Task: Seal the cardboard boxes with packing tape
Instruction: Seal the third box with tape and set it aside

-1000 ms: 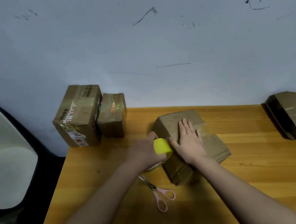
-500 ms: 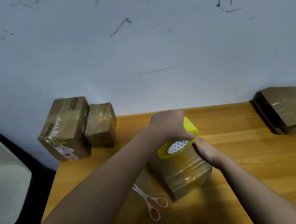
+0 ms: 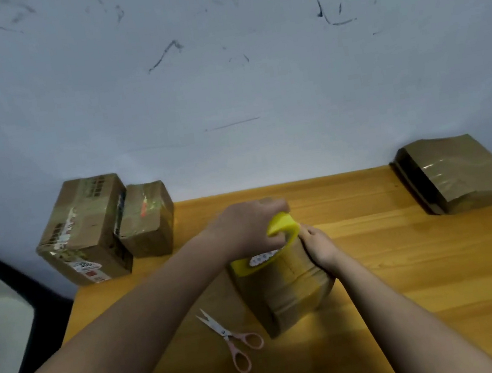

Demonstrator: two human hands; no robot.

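We look down on the wooden counter [image 3: 408, 257], which runs back to a scuffed pale wall [image 3: 222, 78]. At its far right corner lies a flat taped parcel [image 3: 456, 174]. At the far left corner stand two more cartons touching side by side: the big labelled box [image 3: 85, 232] and, just right of it, the smaller taped box [image 3: 147, 220]. In the middle of the counter sits the box being sealed [image 3: 289, 291], tipped on an edge and already banded with glossy tape. Our right hand [image 3: 317, 244] grips its far right side, fingers curled round the edge. Our left hand [image 3: 244, 228] wraps over the yellow tape dispenser [image 3: 277, 236], fingers closed round it, pressing it against the top of that box. The pink-handled scissors [image 3: 229, 339] lie flat just left of the box, blades pointing away from us.
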